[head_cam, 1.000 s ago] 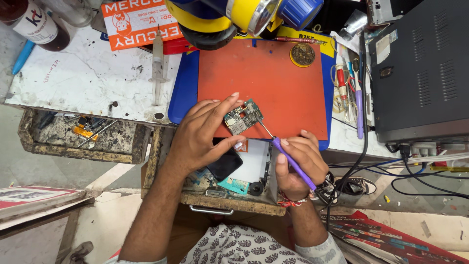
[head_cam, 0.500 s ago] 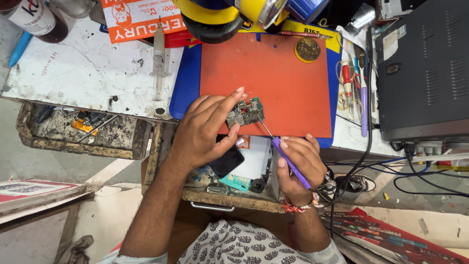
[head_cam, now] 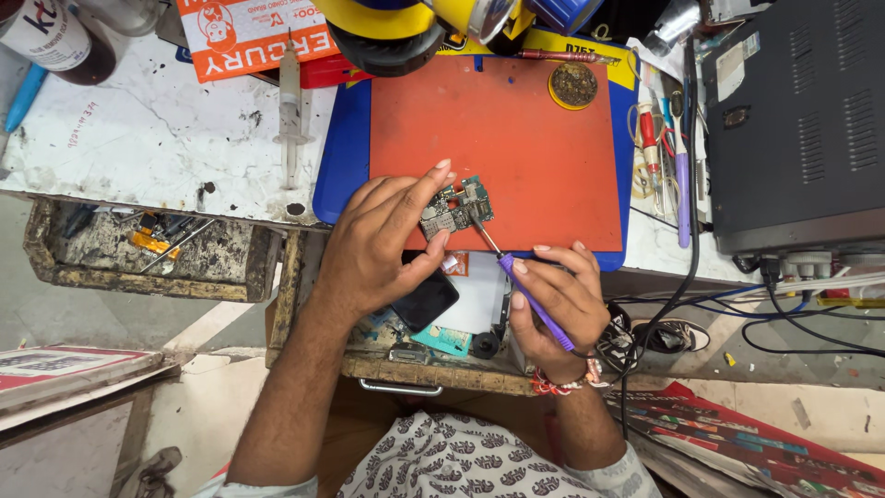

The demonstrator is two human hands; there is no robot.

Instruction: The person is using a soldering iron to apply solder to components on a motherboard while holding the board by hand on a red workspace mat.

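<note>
Change: since the earlier pictures the left hand (head_cam: 383,244) and the circuit board (head_cam: 456,207) sit much as before; the right hand (head_cam: 553,300) has kept its tool tip on the board, with only a slight shift of the view.
Left hand: fingers spread over the board's 9 o'clock edge, thumb and fingertips pinching it down on the mat.
Right hand: curled shut around a purple-handled screwdriver (head_cam: 530,300), its metal tip touching the board's 5 o'clock corner.
Board: small, green and grey, lying flat near the 6 o'clock edge of the orange mat (head_cam: 516,129), which rests on a blue mat (head_cam: 343,157) on the table (head_cam: 147,138).
Around: a syringe (head_cam: 290,101) at 10 o'clock of the board; a round tin (head_cam: 573,85) at 1 o'clock; loose tools (head_cam: 664,138) at 3 o'clock beside a black box (head_cam: 797,120); a dark phone part (head_cam: 426,300) in the open drawer (head_cam: 406,369) at 6 o'clock.
Progress: judging by this, the board is already out of its phone and work on it is mid-way; whether a screw or a part is being freed is too small to tell.
</note>
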